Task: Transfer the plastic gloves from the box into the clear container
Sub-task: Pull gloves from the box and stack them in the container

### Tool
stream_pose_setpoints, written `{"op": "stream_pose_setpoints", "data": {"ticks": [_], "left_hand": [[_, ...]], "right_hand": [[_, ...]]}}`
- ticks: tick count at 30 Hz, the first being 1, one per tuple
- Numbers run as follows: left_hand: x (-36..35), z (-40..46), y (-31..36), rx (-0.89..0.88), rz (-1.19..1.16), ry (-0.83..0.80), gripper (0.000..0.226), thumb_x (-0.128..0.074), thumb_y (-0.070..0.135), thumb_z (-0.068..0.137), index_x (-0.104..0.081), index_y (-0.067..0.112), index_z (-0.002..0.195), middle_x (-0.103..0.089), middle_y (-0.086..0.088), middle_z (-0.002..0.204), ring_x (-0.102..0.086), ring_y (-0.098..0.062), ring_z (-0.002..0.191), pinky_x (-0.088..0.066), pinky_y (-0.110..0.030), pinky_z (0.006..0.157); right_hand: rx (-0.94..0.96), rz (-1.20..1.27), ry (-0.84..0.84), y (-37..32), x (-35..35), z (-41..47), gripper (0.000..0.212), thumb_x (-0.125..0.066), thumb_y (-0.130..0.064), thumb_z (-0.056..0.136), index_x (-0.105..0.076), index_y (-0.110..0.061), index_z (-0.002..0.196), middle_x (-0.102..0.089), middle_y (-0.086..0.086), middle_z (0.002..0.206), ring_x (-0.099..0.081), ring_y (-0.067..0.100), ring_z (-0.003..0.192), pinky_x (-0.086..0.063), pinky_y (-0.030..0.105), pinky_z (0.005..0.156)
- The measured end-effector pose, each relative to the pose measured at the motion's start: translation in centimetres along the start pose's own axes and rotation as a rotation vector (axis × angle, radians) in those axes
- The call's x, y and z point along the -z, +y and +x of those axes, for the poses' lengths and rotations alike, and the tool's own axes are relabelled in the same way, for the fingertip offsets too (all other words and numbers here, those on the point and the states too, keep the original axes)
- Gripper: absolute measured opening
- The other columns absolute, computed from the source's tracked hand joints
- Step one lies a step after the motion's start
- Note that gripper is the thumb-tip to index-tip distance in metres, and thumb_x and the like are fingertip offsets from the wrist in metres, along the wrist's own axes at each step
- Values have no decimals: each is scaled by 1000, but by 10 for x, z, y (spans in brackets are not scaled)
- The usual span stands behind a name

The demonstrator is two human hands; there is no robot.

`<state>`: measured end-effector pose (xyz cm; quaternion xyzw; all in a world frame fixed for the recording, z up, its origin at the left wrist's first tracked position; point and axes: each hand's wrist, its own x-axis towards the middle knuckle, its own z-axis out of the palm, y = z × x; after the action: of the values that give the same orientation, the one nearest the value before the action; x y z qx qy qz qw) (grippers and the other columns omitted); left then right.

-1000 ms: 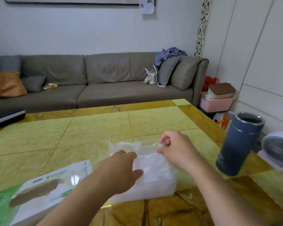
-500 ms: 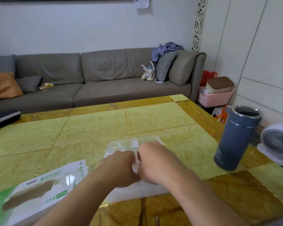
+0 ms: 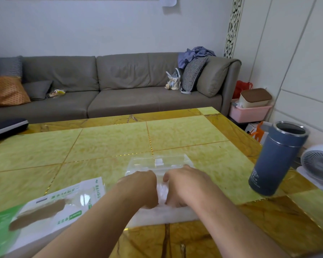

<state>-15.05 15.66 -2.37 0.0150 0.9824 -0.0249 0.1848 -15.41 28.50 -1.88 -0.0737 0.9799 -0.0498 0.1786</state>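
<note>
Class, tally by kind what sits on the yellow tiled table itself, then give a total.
Green-and-white cardboard glove box: 1
Clear plastic container: 1
Dark blue steel-rimmed tumbler: 1
Dark flat case at the left edge: 1
Total: 4

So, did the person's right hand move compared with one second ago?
Yes. The right hand moved leftward and toward the person, away from the dark blue metal flask, and now sits beside the left hand on the clear plastic container.
</note>
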Motion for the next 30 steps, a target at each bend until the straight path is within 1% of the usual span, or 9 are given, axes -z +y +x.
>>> {"op": "stream_pose_setpoints", "data": {"ticks": [3, 8, 13, 16, 18, 21, 23, 26, 30], "left_hand": [[0, 7, 2, 12, -32, -77, 48, -64, 21, 94, -46, 8, 136, -52, 3, 75, -48, -12, 59, -36, -24, 49], [-1, 11, 1, 3, -155, -181, 54, -61, 27, 98, -39, 3, 141, -49, 1, 78, -47, -12, 61, -37, -23, 49], [-2, 7, -10, -23, -251, -133, 15, -57, 23, 95, -54, 13, 106, -57, 3, 78, -50, -11, 62, -36, -23, 52], [2, 2, -13, -48, -293, -100, 20, -45, 11, 96, -56, 13, 113, -63, -2, 96, -53, -14, 72, -40, -24, 61], [4, -7, -15, -73, -277, -70, 28, -39, 8, 98, -52, 13, 123, -57, 0, 102, -52, -16, 81, -43, -26, 70], [2, -31, -26, -95, -342, 45, 42, -38, 9, 99, -43, 19, 140, -59, 4, 123, -59, -16, 101, -52, -31, 88], [0, -46, -39, -118, -494, 180, 48, -41, 7, 97, -45, 29, 140, -60, 9, 126, -62, -12, 108, -55, -29, 88], [-6, -66, -68, -87, -686, 429, 33, -45, 14, 99, -59, 38, 118, -66, 17, 105, -65, -3, 92, -58, -27, 76], [-31, -82, -134, 264, -579, 624, 19, -43, 20, 94, -58, 32, 92, -63, 9, 88, -61, -11, 73, -56, -37, 66]], "right_hand": [[-22, -46, -114, -7, 1, 13, 58, -73, -29, 86, -61, -33, 142, -61, 0, 135, -64, 25, 114, -48, 32, 81], [9, -44, -252, -7, 7, 22, 54, -74, -24, 94, -59, -18, 145, -66, 7, 137, -68, 29, 117, -57, 40, 100], [-15, 100, -146, -4, -1, 16, 59, -66, -11, 95, -54, -30, 150, -63, 6, 135, -69, 27, 110, -59, 38, 93], [-27, 128, -97, -2, -6, 13, 59, -62, -16, 98, -50, -36, 152, -61, 4, 138, -65, 24, 98, -57, 34, 82], [-31, 125, -71, -2, -4, 8, 52, -59, -20, 100, -52, -31, 150, -60, 3, 139, -66, 23, 100, -59, 35, 86], [-58, 91, 48, -6, 1, -9, 42, -51, -13, 100, -60, -22, 139, -60, 4, 135, -70, 24, 104, -61, 38, 91], [-46, 43, 173, -12, 5, -23, 40, -50, -10, 98, -62, -22, 135, -62, 3, 129, -69, 25, 104, -60, 37, 86], [-10, 23, 321, -28, 12, -42, 48, -47, -5, 94, -58, -24, 137, -61, 2, 128, -65, 27, 110, -54, 37, 84], [298, 94, 504, -76, -4, -55, 52, -47, 2, 91, -54, -24, 135, -54, -9, 127, -54, 16, 114, -51, 29, 93]]}}
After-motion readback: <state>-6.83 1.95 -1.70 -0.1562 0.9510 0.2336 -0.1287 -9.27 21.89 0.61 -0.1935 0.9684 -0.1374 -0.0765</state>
